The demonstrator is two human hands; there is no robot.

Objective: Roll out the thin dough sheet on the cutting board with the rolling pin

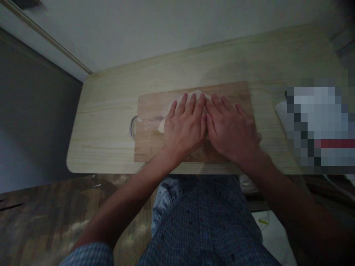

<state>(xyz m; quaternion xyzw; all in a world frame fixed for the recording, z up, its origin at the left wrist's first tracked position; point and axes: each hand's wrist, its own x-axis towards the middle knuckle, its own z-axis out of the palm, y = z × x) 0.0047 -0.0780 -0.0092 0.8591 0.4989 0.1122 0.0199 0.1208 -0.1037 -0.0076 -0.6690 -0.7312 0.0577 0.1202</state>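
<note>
Pale dough (161, 126) lies on a wooden cutting board (149, 147), mostly covered by my two hands. My left hand (186, 123) rests flat on it, fingers stretched out and pointing away from me. Beside it, thumb near thumb, my right hand (230, 127) also lies palm down over the dough with its fingers extended. A strip of dough (197, 92) shows beyond the fingertips, and a small edge pokes out left of my left hand. How thick the dough is under the palms is hidden.
The board has a metal handle (132, 127) at its left end and sits on a light wood table (105, 111). A blurred-out white object (318, 118) stands at the table's right. A wall (166, 33) runs along the back; the table's front edge is close to my body.
</note>
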